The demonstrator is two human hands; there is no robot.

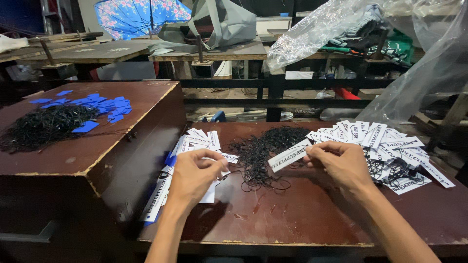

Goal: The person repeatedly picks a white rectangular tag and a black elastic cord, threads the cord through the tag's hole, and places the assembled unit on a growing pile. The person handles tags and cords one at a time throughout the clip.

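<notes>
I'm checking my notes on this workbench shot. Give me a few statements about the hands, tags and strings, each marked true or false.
1. The right hand holds a white printed tag. True.
2. The tangle of black strings lies between the two hands. True.
3. The left hand is over a pile of blue tags. False: it is over the white tags; the blue tags lie on the raised wooden box to the left.
4. The heap of white tags at the right lies on the floor. False: it lies on the brown table.
5. An open umbrella shows in the background. True.
</notes>
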